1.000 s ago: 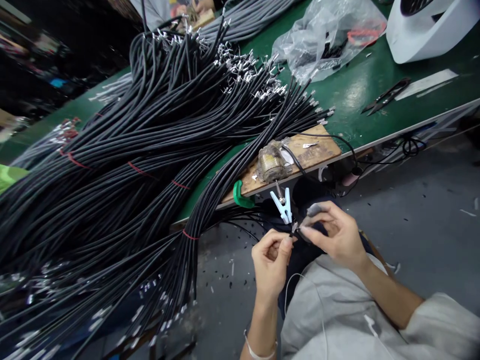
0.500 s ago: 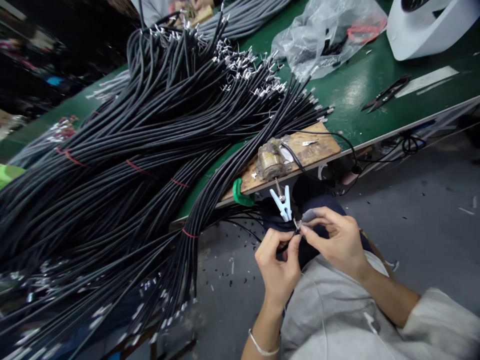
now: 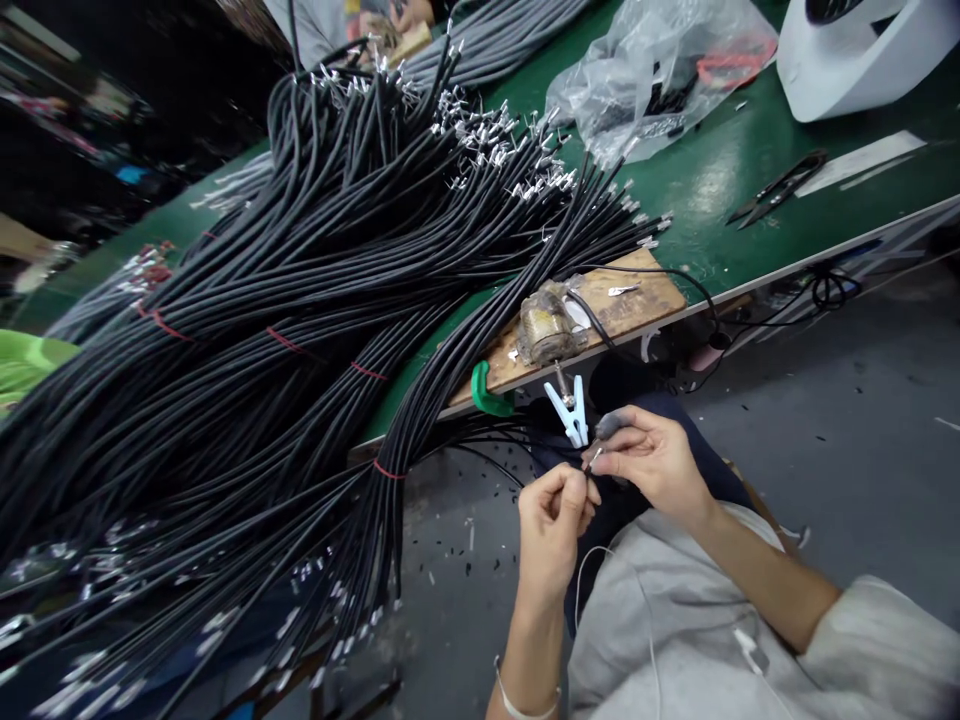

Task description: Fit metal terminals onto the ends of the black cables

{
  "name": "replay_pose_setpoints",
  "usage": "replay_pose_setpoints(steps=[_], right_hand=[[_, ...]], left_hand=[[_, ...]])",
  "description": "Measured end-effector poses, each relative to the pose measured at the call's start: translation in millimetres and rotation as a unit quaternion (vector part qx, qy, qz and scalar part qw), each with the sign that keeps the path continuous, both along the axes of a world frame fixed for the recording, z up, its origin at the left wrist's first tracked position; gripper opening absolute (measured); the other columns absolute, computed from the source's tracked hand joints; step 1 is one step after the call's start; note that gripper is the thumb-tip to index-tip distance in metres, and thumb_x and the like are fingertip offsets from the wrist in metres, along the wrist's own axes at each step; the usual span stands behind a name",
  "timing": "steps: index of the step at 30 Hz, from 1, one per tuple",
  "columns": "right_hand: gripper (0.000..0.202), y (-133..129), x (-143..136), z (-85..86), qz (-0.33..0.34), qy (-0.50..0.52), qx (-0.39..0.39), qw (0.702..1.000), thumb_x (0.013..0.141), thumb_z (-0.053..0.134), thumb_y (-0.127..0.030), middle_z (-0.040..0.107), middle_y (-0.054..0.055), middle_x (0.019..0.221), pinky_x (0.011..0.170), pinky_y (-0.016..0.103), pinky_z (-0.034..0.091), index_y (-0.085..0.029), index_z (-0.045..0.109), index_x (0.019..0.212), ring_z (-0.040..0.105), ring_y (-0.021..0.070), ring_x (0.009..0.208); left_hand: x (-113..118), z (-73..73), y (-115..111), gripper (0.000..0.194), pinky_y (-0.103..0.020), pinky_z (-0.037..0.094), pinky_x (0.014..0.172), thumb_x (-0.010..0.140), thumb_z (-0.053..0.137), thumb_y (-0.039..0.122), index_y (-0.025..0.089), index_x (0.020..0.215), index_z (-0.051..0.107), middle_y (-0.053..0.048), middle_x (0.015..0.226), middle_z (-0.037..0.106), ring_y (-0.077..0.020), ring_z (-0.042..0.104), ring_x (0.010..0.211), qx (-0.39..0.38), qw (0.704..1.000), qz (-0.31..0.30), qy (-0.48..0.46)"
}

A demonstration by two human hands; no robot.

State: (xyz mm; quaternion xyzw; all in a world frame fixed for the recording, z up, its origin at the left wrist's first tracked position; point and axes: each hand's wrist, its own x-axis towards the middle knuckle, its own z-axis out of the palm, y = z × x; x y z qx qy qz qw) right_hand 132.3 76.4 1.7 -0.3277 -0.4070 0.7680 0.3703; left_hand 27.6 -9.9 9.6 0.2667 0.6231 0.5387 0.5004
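Note:
Between my hands is the end of a black cable [image 3: 589, 471] with a short pale stripped tip. My left hand [image 3: 556, 515] is closed, thumb and fingers pinching the cable just below its end. My right hand [image 3: 654, 460] pinches at the pale tip; a grey cover sits on one of its fingers. Just beyond my fingertips, a light blue clothespin [image 3: 571, 412] is fixed on the shaft of a small tape-wrapped motor [image 3: 550, 325]. The motor stands on a wooden board [image 3: 637, 290] at the table edge, held by a green clamp [image 3: 489, 392].
A big heap of black cables [image 3: 360, 240], tied with red bands, covers the left of the green table [image 3: 720, 180]. Farther right lie a clear plastic bag [image 3: 600, 90], thread snips [image 3: 780, 188], a paper strip [image 3: 862, 163] and a white plastic housing [image 3: 847, 70]. Another person's hand [image 3: 409, 15] shows at the back.
The splayed strands at the cable's end now look gathered into a narrow tip. My right fingers have shifted slightly, and the whole view has drifted a little.

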Motion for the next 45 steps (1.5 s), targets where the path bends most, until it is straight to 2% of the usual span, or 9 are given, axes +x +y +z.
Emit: replay_pose_setpoints(steps=[5,13,17,21,27,31,36,40,45], right_hand=[[0.021,-28,-5,-11.0,-0.16,-0.104,0.202,0.961,0.073,0.075,-0.016,0.073,0.004,0.079,0.067,0.028,0.06,-0.019,0.063,0.09,0.072,0.0182,0.069],[0.021,-14,3,-7.3,-0.011,-0.045,0.203,0.978,0.084,0.065,-0.03,0.065,0.006,0.085,0.065,0.026,0.054,-0.016,0.063,0.1,0.063,0.0152,0.073],[0.014,-2,-1,3.0,0.008,-0.063,0.354,0.933,0.09,0.058,-0.025,0.066,0.007,0.079,0.07,0.031,0.051,-0.016,0.067,0.084,0.059,0.017,0.074],[0.011,-1,-1,5.3,0.03,-0.101,0.402,0.91,0.088,0.061,-0.026,0.063,0.006,0.077,0.068,0.031,0.049,-0.017,0.065,0.087,0.056,0.0173,0.073],[0.028,0,4,-4.1,0.054,-0.022,0.337,0.94,0.093,0.055,-0.029,0.054,0.002,0.065,0.063,0.03,0.04,-0.018,0.061,0.068,0.048,0.0155,0.066],[0.035,-6,-4,-9.2,0.1,0.148,0.119,0.977,0.084,0.065,-0.046,0.046,-0.001,0.061,0.054,0.026,0.035,-0.018,0.059,0.064,0.042,0.0124,0.058],[0.042,-8,-7,-9.3,0.185,0.224,-0.136,0.947,0.069,0.078,-0.049,0.044,-0.004,0.054,0.047,0.021,0.03,-0.016,0.055,0.057,0.038,0.0073,0.048],[0.038,7,0,-9.7,0.233,0.142,-0.121,0.955,0.067,0.078,-0.041,0.047,-0.004,0.045,0.041,0.02,0.022,-0.013,0.057,0.051,0.034,0.0049,0.041],[0.035,32,-10,-8.3,0.16,0.088,-0.052,0.982,0.067,0.081,-0.038,0.05,-0.004,0.044,0.04,0.018,0.024,-0.011,0.063,0.055,0.035,0.0035,0.04]], left_hand=[[2,-4.4,-1,0.037,-0.016,0.021,0.038,0.078,0.07,0.047,0.015,0.067,0.058,0.006,0.055,0.042,-0.0022,0.028,0.041,0.064,0.994,0.086,-0.02],[-6,7.1,1,0.039,-0.017,0.017,0.038,0.08,0.067,0.047,0.014,0.062,0.057,0.005,0.053,0.04,-0.0017,0.023,0.04,0.074,0.994,0.084,-0.017],[-6,3.7,0,0.041,-0.017,0.017,0.039,0.079,0.066,0.05,0.014,0.062,0.056,0.005,0.052,0.041,-0.0024,0.023,0.041,0.049,0.995,0.087,-0.006],[-8,-1.8,-1,0.045,-0.018,0.017,0.039,0.079,0.066,0.053,0.015,0.06,0.052,0.007,0.05,0.035,-0.0031,0.021,0.041,0.026,0.998,0.064,0.004],[-21,8.2,-2,0.047,-0.021,0.025,0.043,0.089,0.055,0.05,0.015,0.057,0.056,0.003,0.051,0.041,-0.0066,0.032,0.043,0.05,0.991,-0.092,0.079],[-31,23.3,2,0.043,-0.025,0.032,0.05,0.091,0.055,0.042,0.016,0.057,0.062,-0.002,0.053,0.052,-0.0116,0.046,0.05,0.155,0.95,-0.182,0.202],[-35,25.5,11,0.024,-0.026,0.039,0.053,0.086,0.064,0.034,0.017,0.07,0.07,-0.003,0.059,0.062,-0.0141,0.053,0.054,0.213,0.925,-0.146,0.279],[-35,20.3,12,0.01,-0.026,0.041,0.055,0.082,0.069,0.024,0.018,0.074,0.069,-0.002,0.063,0.064,-0.014,0.054,0.058,0.258,0.898,-0.14,0.327],[-32,18.1,10,0.011,-0.024,0.042,0.057,0.076,0.071,0.008,0.018,0.078,0.067,0.0,0.067,0.064,-0.0125,0.055,0.061,0.267,0.874,-0.077,0.4]])
